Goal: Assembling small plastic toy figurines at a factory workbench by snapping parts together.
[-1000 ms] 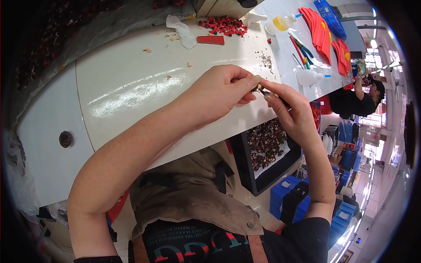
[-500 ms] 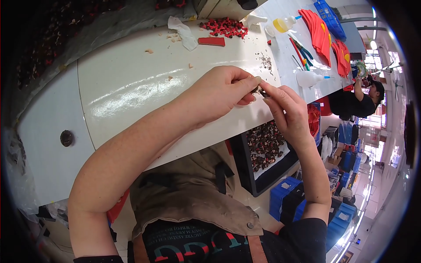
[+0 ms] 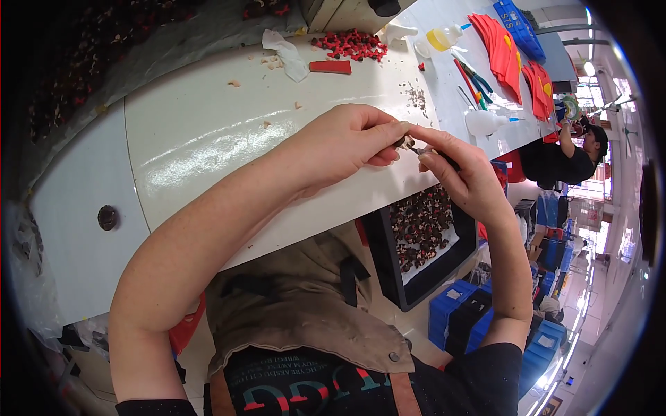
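My left hand [image 3: 361, 142] is closed, thumb and fingers pinching a small dark brown piece with pale patches [image 3: 404, 143] above the white table. Close against it, my right hand [image 3: 466, 170] is curled round a slim dark tool [image 3: 449, 161] lying under its fingers. The thin end of this tool points at the small piece; its exact kind is mostly hidden by my fingers. My right index fingertip comes up to my left thumb. Dark crumbs [image 3: 414, 100] are scattered on the table just beyond the hands.
Small red and black pieces [image 3: 350, 45] lie in a heap by a red block [image 3: 330, 66] and a crumpled tissue [image 3: 286, 55]. At right are a squeeze bottle [image 3: 483, 123], pliers [image 3: 479, 80] and red cloths [image 3: 499, 52]. A black tray [image 3: 394, 267] of pieces stands below the table edge.
My right hand has shifted slightly right and down and turned, so more of the dark tool shows. My left hand stays nearly in place, still pinching the small piece.
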`<act>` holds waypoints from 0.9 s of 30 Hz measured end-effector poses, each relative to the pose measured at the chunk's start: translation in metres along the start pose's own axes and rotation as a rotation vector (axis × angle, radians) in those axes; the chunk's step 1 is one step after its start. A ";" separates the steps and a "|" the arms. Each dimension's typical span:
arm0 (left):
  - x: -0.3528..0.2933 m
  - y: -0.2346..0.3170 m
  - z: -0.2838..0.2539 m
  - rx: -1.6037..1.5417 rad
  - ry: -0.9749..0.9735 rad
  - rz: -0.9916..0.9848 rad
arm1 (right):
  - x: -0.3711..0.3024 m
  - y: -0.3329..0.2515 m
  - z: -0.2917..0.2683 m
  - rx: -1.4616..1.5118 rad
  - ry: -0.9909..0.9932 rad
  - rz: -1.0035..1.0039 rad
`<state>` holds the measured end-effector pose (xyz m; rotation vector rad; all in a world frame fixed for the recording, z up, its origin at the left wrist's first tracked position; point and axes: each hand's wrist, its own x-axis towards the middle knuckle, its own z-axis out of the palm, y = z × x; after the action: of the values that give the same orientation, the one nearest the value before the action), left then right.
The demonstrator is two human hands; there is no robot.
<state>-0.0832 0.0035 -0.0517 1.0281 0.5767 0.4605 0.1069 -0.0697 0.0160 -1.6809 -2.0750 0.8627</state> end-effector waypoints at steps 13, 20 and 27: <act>-0.001 -0.002 0.001 0.024 0.000 0.003 | 0.000 0.005 0.001 -0.003 -0.014 0.008; 0.000 -0.004 -0.006 0.009 0.011 -0.007 | 0.002 0.014 0.017 -0.107 0.101 -0.123; 0.001 -0.008 -0.011 -0.022 0.011 -0.002 | 0.005 0.014 0.025 -0.232 0.139 -0.143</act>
<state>-0.0888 0.0079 -0.0635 1.0045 0.5817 0.4699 0.1014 -0.0694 -0.0121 -1.6268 -2.2350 0.4619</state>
